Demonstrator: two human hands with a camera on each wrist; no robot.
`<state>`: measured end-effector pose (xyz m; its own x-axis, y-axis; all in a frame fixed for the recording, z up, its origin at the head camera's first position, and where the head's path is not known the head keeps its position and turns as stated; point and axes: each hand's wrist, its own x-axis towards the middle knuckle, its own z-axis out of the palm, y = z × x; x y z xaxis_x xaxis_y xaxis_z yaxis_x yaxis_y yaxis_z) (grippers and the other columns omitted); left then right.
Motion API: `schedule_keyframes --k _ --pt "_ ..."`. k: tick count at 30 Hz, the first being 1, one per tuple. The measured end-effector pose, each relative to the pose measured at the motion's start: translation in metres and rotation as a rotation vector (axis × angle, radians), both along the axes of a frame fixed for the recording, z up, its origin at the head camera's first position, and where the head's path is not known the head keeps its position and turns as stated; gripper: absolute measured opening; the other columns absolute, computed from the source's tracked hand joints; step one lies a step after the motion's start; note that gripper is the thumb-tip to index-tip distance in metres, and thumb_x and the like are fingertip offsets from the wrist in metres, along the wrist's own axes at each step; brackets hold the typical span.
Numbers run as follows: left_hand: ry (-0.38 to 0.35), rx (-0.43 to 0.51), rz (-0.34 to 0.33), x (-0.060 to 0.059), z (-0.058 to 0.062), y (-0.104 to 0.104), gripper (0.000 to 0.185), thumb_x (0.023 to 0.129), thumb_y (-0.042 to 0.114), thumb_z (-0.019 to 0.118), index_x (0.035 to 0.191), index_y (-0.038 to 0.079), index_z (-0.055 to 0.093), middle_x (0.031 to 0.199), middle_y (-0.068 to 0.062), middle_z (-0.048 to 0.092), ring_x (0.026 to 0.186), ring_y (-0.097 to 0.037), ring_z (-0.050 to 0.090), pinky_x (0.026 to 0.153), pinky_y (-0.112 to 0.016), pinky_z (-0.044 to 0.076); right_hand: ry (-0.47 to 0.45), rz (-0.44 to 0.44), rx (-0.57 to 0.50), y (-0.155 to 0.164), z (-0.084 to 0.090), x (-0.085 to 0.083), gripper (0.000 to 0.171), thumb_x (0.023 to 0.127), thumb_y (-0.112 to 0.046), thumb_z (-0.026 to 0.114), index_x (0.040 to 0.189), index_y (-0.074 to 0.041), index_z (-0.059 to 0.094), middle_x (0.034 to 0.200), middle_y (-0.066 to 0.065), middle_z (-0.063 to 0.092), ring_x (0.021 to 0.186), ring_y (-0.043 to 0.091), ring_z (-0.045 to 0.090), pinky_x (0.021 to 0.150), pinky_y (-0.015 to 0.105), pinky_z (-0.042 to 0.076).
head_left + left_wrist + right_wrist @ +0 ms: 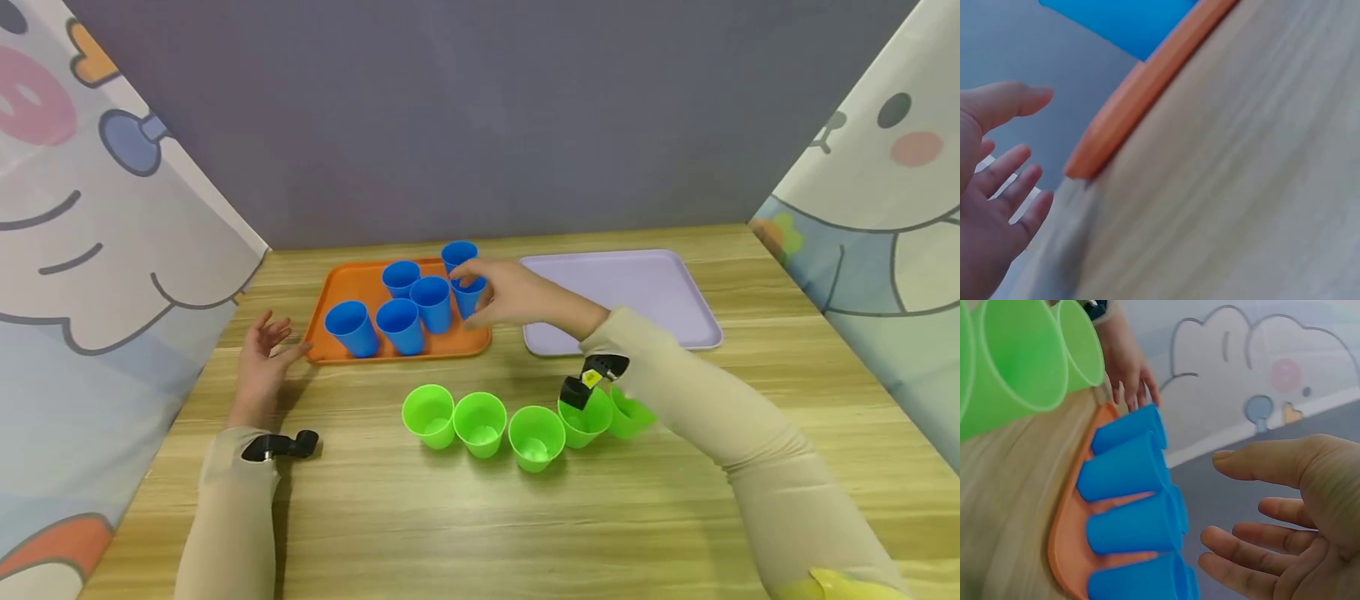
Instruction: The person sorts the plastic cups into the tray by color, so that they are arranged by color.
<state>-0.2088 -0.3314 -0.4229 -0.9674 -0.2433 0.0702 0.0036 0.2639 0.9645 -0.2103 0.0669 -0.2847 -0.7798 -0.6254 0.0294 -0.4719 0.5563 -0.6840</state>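
Note:
Several blue cups (pixel 401 321) stand upright on an orange tray (pixel 351 283). My right hand (pixel 478 292) hovers at the tray's right end, fingers spread around the rightmost blue cup (pixel 467 303). The right wrist view shows that hand (pixel 1213 506) with relaxed fingers, holding nothing, a gap between it and the blue cups (pixel 1129 475). My left hand (pixel 281 335) rests on the table with straight fingers, just left of the tray. In the left wrist view the left hand (pixel 1035 125) lies apart from the tray's rim (pixel 1141 94).
Several green cups (pixel 480 423) stand in a row on the wooden table (pixel 450 517) in front of the tray. A lilac tray (pixel 645 292) lies to the right of the orange one. Printed fabric walls close both sides; a grey wall stands behind.

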Motion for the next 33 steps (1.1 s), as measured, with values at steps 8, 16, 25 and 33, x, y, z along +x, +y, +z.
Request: schedule_keyframes --k 8,16,25,33 --pt "0.174 0.066 0.140 0.015 0.026 0.011 0.076 0.083 -0.009 0.072 0.147 0.014 0.038 0.126 0.007 0.052 0.114 -0.008 0.047 0.085 -0.017 0.039 0.035 -0.132 -0.114 0.067 0.007 0.013 0.073 0.080 -0.007 0.081 0.143 -0.001 0.047 0.125 0.020 0.060 0.093 0.029 0.069 0.086 0.041 0.057" --pt "0.378 0.207 0.041 0.039 0.045 0.028 0.070 0.080 -0.021 0.067 0.140 0.010 0.047 0.124 -0.002 0.056 0.113 -0.014 0.052 0.085 -0.020 0.044 0.056 -0.263 -0.144 0.132 -0.003 0.028 0.075 0.083 -0.007 0.081 0.147 0.000 0.042 0.126 0.022 0.059 0.103 0.037 0.066 0.088 0.036 0.056" --pt "0.454 0.182 -0.248 0.065 0.054 0.055 0.071 0.081 -0.029 0.059 0.142 0.005 0.047 0.125 -0.004 0.059 0.113 -0.017 0.056 0.090 -0.023 0.046 0.065 -0.329 -0.209 0.192 -0.045 0.034 0.073 0.084 0.002 0.076 0.146 0.006 0.038 0.128 0.022 0.054 0.108 0.020 0.059 0.084 0.015 0.050" --pt "0.530 0.087 -0.651 0.076 0.041 0.075 0.078 0.078 -0.030 0.063 0.147 -0.004 0.039 0.136 -0.002 0.058 0.123 -0.017 0.056 0.099 -0.024 0.047 0.088 -0.426 -0.319 0.245 -0.089 0.037 0.076 0.082 0.012 0.073 0.147 0.008 0.034 0.119 -0.015 0.053 0.105 -0.003 0.054 0.084 0.011 0.047"
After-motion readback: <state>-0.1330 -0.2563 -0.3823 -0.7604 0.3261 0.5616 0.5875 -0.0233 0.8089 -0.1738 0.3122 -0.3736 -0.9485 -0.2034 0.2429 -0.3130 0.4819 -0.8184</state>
